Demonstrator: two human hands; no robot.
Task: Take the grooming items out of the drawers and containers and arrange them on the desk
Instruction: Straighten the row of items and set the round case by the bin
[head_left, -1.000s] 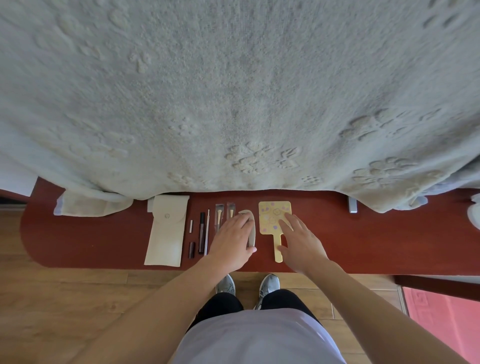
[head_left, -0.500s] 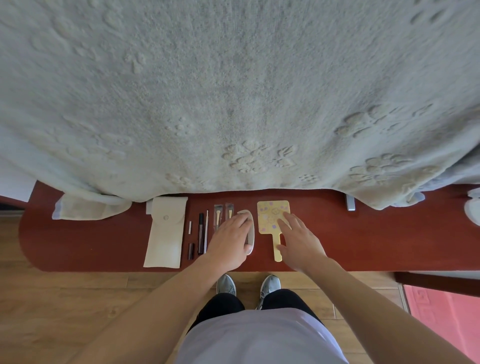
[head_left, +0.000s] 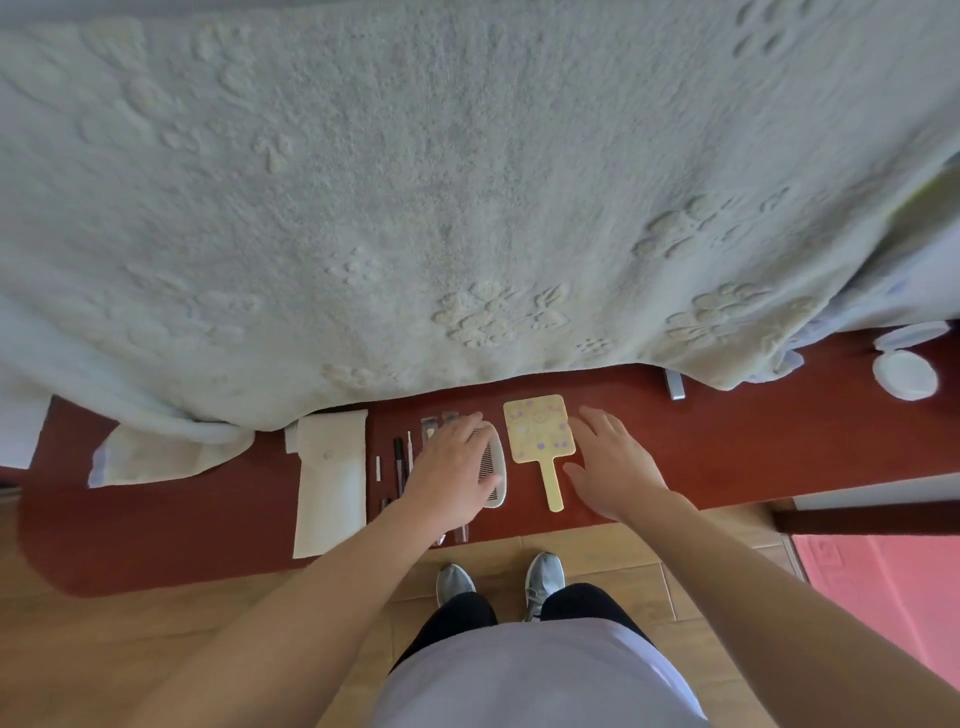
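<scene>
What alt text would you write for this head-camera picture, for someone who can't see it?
Seen from above, a person's left hand lies on a comb and the right hand is spread beside a yellow hand mirror on a red desk. A white pouch lies further left; a pale blanket fills the upper frame.

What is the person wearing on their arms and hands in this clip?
Nothing: the left hand and right hand are bare, with no gloves, rings or watch visible, and both forearms show no sleeves. Lower down are a pale top, black trousers and grey shoes.
</scene>
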